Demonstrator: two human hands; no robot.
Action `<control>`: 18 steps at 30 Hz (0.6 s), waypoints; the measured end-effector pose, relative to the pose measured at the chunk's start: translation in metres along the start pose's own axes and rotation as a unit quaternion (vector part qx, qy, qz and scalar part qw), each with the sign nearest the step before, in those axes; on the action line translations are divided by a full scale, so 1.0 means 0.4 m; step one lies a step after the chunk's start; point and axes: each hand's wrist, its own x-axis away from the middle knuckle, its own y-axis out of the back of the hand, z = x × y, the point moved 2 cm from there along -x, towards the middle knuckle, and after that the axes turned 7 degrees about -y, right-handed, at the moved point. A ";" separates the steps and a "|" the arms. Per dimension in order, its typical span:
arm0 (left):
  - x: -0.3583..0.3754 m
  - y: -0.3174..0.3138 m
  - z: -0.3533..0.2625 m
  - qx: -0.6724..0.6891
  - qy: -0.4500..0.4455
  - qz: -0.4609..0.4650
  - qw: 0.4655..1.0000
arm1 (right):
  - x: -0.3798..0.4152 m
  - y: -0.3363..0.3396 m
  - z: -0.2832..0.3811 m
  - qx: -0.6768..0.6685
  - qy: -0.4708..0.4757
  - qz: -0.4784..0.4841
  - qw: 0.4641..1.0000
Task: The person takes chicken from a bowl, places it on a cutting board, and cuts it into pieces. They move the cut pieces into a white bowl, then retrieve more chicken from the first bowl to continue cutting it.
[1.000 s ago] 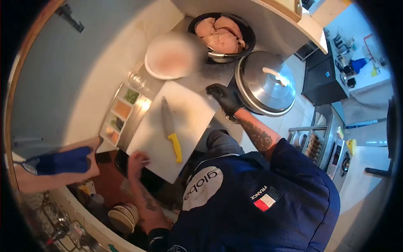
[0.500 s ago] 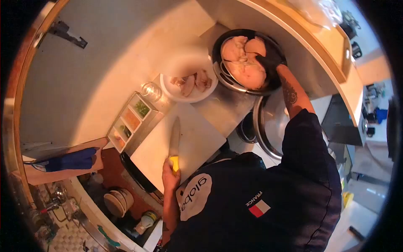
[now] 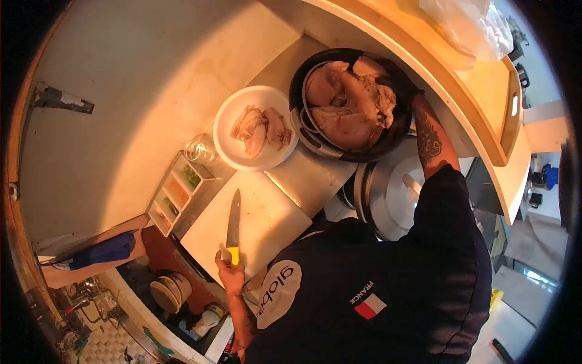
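My left hand (image 3: 231, 274) is closed round the yellow handle of a knife (image 3: 233, 221), whose long blade lies over the white cutting board (image 3: 276, 212). My right hand (image 3: 397, 82), in a black glove, is at the far side of a metal bowl of raw chicken, gripping a chicken breast (image 3: 379, 100); its fingers are partly hidden by meat and shadow. More chicken breasts (image 3: 345, 127) fill the bowl, which sits inside a larger dark pan (image 3: 330, 150). Beside it, a white bowl (image 3: 225, 136) holds trimmed chicken pieces (image 3: 260, 130).
A tray of chopped ingredients (image 3: 176, 194) and a glass jar (image 3: 202, 148) stand by the wall. A large metal pot (image 3: 388, 206) is below the counter, right. A wooden shelf (image 3: 461, 115) overhangs the upper right. Buckets (image 3: 171, 292) sit at the lower left.
My right hand has shifted the chicken, which now sits tilted and raised on its side of the bowl. The knife stays in my left hand. The view has moved slightly.
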 end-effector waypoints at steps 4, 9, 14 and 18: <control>-0.013 0.007 0.000 0.017 0.012 -0.002 1.000 | 0.017 -0.009 0.029 0.105 0.060 -0.022 0.992; -0.021 0.013 -0.056 0.081 0.000 -0.017 0.997 | 0.070 -0.100 0.026 0.141 0.048 -0.061 0.987; -0.099 0.024 -0.211 0.118 -0.104 0.078 0.984 | 0.113 -0.095 0.118 0.228 0.128 -0.187 0.947; -0.195 0.015 -0.584 0.143 -0.097 0.266 0.948 | 0.042 -0.051 0.002 0.098 0.120 -0.112 0.982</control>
